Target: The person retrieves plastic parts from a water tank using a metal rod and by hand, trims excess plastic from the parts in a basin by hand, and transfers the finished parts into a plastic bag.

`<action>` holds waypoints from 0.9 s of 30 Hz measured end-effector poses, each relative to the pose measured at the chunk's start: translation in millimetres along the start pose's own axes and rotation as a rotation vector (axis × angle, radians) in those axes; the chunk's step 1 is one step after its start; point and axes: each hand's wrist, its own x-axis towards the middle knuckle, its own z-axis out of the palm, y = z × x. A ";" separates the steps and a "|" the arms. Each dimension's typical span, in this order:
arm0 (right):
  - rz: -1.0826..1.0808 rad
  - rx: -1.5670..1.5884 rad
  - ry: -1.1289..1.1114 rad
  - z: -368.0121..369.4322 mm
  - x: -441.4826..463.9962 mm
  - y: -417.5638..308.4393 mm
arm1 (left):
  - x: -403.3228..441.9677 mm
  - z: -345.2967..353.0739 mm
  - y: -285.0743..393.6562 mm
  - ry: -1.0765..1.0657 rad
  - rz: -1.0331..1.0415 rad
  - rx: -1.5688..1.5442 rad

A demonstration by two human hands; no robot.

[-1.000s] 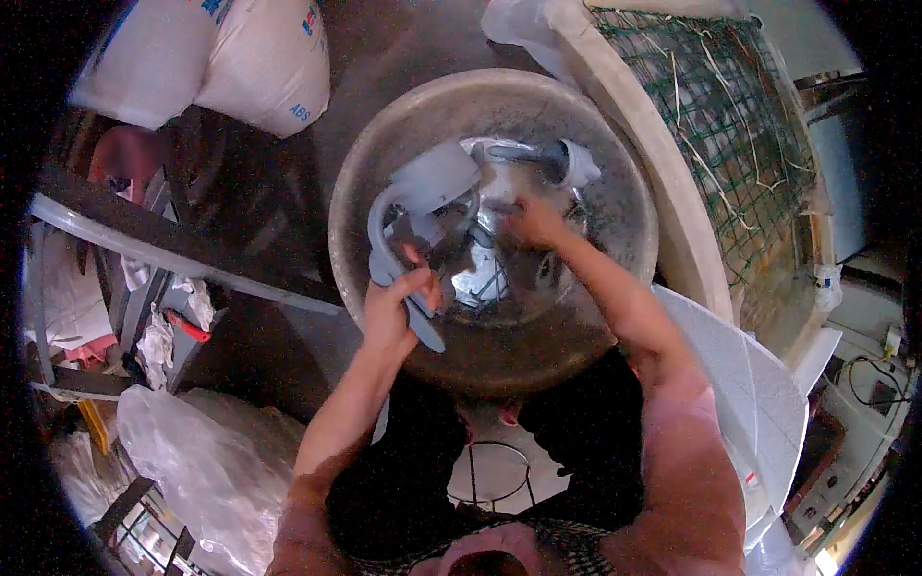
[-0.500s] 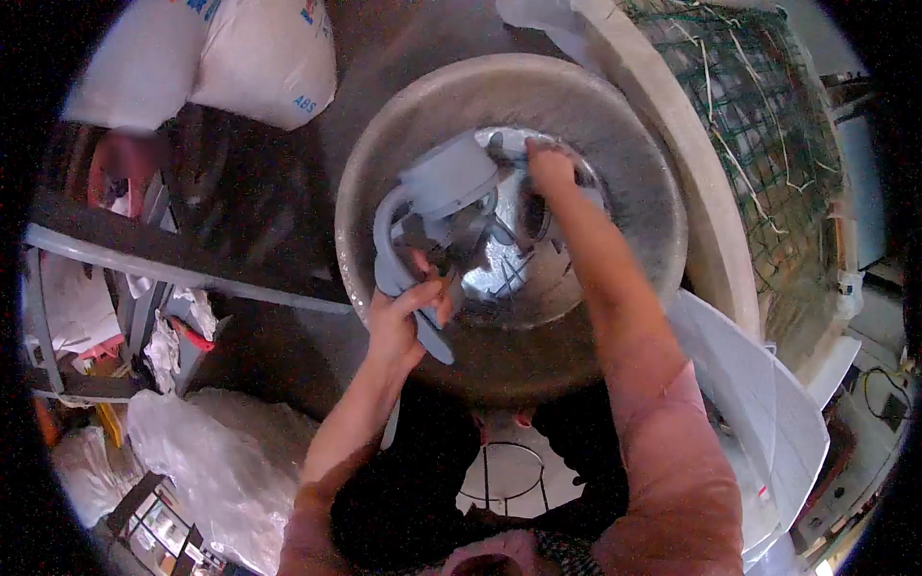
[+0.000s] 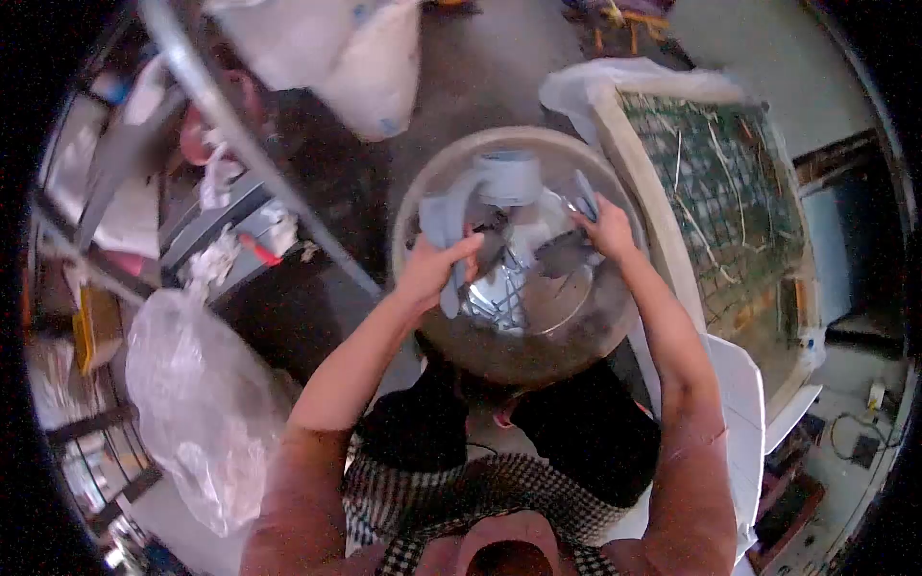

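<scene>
A large round metal basin (image 3: 523, 370) stands in front of my knees. Over its left side, my left hand (image 3: 430, 271) is closed round a curved grey plastic part (image 3: 444, 223), which hangs down below the fingers. Another grey cylindrical plastic piece (image 3: 509, 178) sits beyond it, towards the basin's far side; whether the two are joined I cannot tell. My right hand (image 3: 607, 230) pinches a slim grey plastic piece (image 3: 584, 195) over the right side. Dark pieces (image 3: 565, 254) lie below that hand, blurred. Several thin dark strips (image 3: 495, 302) rest on the shiny bottom.
A pale-framed panel with green netting (image 3: 711, 182) stands along the right. White sacks (image 3: 355, 77) are at the back left. A metal rail (image 3: 259, 158) crosses the left side, near a clear plastic bag (image 3: 206, 403). A white curved sheet (image 3: 735, 413) is by my right arm.
My right hand has come up and nearer from the basin's far bottom, now with a slim grey piece in its fingers. My left hand keeps the curved part. The whole view has shifted.
</scene>
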 end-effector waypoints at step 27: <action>0.583 1.251 0.563 -14.7 -99.5 -100.9 | -471.8 -344.1 198.7 1.337 0.199 1.119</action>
